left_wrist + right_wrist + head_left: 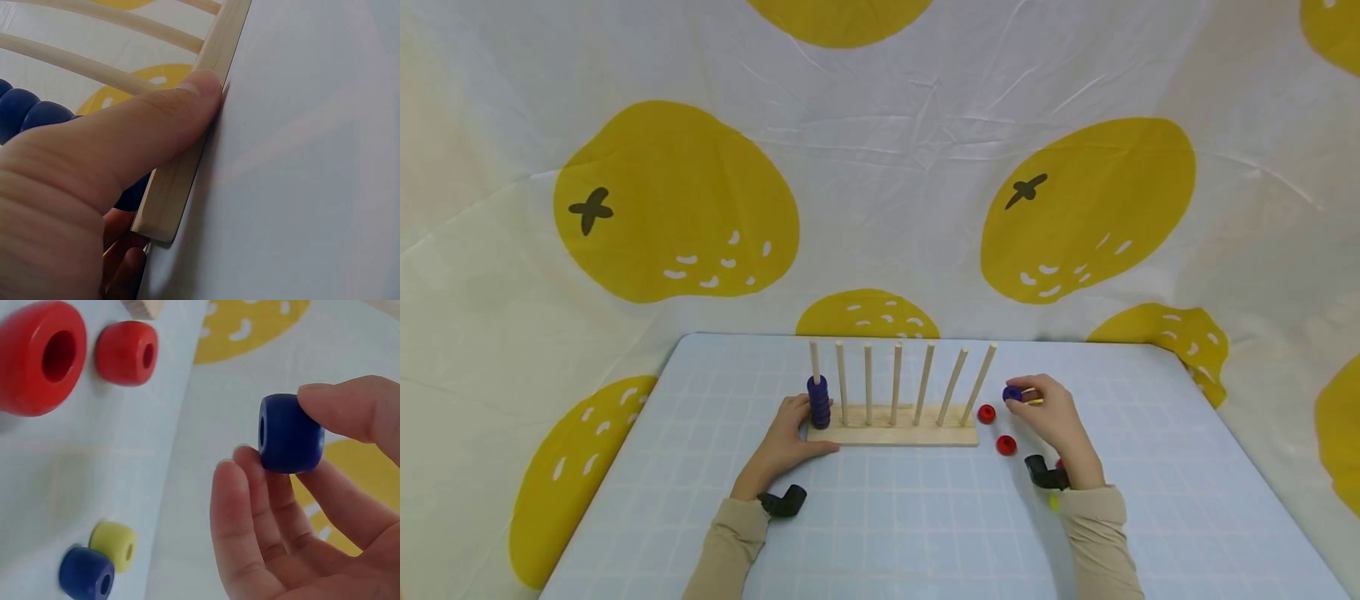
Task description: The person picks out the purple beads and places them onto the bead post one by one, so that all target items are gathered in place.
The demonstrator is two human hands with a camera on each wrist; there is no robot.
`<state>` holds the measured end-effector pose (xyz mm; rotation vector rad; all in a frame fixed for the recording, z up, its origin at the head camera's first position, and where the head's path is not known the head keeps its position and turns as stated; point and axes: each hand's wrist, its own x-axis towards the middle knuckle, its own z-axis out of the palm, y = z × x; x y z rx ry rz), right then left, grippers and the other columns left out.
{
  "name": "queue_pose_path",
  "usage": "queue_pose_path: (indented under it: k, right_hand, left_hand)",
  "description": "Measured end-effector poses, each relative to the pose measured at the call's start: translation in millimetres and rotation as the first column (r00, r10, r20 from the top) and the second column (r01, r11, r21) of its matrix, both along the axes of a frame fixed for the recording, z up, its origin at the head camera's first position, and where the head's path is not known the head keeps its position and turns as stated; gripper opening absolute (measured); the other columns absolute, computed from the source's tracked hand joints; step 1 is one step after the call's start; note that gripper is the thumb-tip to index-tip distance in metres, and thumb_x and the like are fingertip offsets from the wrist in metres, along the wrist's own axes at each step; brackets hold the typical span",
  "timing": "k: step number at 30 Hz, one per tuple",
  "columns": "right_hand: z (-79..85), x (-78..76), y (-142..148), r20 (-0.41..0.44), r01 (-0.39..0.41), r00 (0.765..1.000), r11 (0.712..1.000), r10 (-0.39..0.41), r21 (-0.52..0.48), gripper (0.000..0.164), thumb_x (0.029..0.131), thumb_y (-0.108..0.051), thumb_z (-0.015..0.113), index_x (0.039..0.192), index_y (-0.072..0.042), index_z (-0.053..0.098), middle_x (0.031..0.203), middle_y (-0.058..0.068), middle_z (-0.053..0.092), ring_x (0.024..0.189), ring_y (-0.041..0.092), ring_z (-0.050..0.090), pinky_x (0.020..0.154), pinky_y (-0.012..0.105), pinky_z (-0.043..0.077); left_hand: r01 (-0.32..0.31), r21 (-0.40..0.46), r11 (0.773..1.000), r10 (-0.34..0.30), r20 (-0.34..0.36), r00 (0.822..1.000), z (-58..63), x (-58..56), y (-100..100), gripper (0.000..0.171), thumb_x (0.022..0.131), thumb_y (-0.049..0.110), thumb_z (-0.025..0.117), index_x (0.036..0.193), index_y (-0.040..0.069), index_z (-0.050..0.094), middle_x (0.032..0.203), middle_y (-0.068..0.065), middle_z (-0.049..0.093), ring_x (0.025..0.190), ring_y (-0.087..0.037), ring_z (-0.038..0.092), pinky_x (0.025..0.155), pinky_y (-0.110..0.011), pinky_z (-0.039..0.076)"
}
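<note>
A wooden peg rack [895, 436] with several upright pegs stands on the table. Its leftmost peg carries a stack of dark blue beads [818, 404]; the other pegs are bare. My left hand [788, 437] grips the rack's left end, its thumb pressed along the front edge of the base and its other fingers behind, partly hidden. To the right of the rack, my right hand [1051, 414] pinches a dark blue bead [290, 437] between thumb and fingers, held above the table. The bead's hole faces sideways in the right wrist view.
Two red beads [987, 414] lie between the rack's right end and my right hand. In the right wrist view, a yellow bead [115, 544] and another blue bead [86, 574] touch on the table [880, 517]. A yellow-patterned cloth [880, 208] hangs behind.
</note>
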<state>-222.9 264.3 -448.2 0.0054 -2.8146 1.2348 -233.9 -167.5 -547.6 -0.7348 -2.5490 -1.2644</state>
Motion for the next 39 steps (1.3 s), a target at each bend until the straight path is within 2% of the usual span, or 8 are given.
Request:
queue_pose_path:
  k: [6, 9, 14, 17, 34, 39]
  right_hand:
    - [7.2, 2.4, -1.1, -0.12, -0.028, 0.993, 0.997, 0.02, -0.065, 0.032, 0.088, -0.005, 0.074, 0.118, 0.002, 0.068, 0.11, 0.02, 0.061, 0.097, 0.032, 0.062, 0.076, 0.019, 0.052]
    - [10.1, 4.0, -1.9, -0.176, -0.063, 0.984, 0.989, 0.039, -0.134, 0.031, 0.087, -0.003, 0.074, 0.118, 0.002, 0.068, 0.108, 0.019, 0.061, 0.095, 0.028, 0.062, 0.075, 0.012, 0.049]
    - [18.1, 7.9, -5.4, -0.218, -0.119, 0.974, 0.963, 0.065, -0.241, 0.031, 0.089, -0.004, 0.073, 0.118, 0.002, 0.068, 0.108, 0.018, 0.061, 0.092, 0.013, 0.061, 0.078, 0.014, 0.051]
    - [23.9, 10.6, -7.8, -0.221, -0.129, 0.973, 0.953, 0.068, -0.275, 0.031, 0.09, -0.006, 0.072, 0.12, 0.001, 0.067, 0.11, 0.016, 0.06, 0.093, 0.009, 0.06, 0.079, 0.015, 0.051]
    - [43.7, 22.2, -18.8, -0.281, -0.203, 0.955, 0.893, 0.09, -0.403, 0.031, 0.091, -0.003, 0.07, 0.122, 0.001, 0.066, 0.117, 0.014, 0.058, 0.102, 0.019, 0.058, 0.085, 0.02, 0.051]
    - [48.5, 26.5, -22.9, -0.291, -0.205, 0.953, 0.885, 0.083, -0.417, 0.031, 0.091, -0.003, 0.071, 0.121, 0.001, 0.066, 0.117, 0.011, 0.058, 0.104, 0.019, 0.058, 0.086, 0.021, 0.052]
  left_hand:
    - [-0.007, -0.006, 1.0, 0.007, 0.015, 1.0, 1.2, -0.1, 0.6, 0.072, 0.068, 0.031, 0.092, 0.13, 0.007, 0.065, 0.13, -0.009, 0.06, 0.116, -0.028, 0.047, 0.1, -0.051, 0.037]
    - [-0.009, -0.007, 1.0, 0.009, 0.019, 1.0, 1.4, -0.2, 0.8, 0.072, 0.068, 0.032, 0.092, 0.131, 0.007, 0.064, 0.131, -0.009, 0.06, 0.116, -0.028, 0.047, 0.1, -0.051, 0.037]
    - [-0.009, -0.011, 1.0, 0.009, 0.02, 1.0, 1.5, -0.5, 1.1, 0.073, 0.068, 0.032, 0.092, 0.131, 0.007, 0.064, 0.131, -0.009, 0.059, 0.117, -0.028, 0.047, 0.101, -0.051, 0.037]
    - [-0.011, -0.014, 1.0, 0.011, 0.017, 1.0, 1.5, -0.8, 1.3, 0.072, 0.068, 0.031, 0.092, 0.13, 0.007, 0.064, 0.131, -0.009, 0.06, 0.117, -0.029, 0.047, 0.101, -0.051, 0.037]
    - [-0.014, -0.012, 1.0, 0.014, 0.012, 1.0, 0.8, -1.6, 1.3, 0.073, 0.066, 0.027, 0.093, 0.129, 0.005, 0.065, 0.129, -0.011, 0.061, 0.115, -0.029, 0.048, 0.099, -0.05, 0.037]
    - [-0.016, -0.008, 1.0, 0.017, 0.015, 1.0, 0.4, -0.8, 1.2, 0.073, 0.065, 0.027, 0.094, 0.129, 0.006, 0.065, 0.128, -0.01, 0.061, 0.115, -0.028, 0.048, 0.099, -0.05, 0.038]
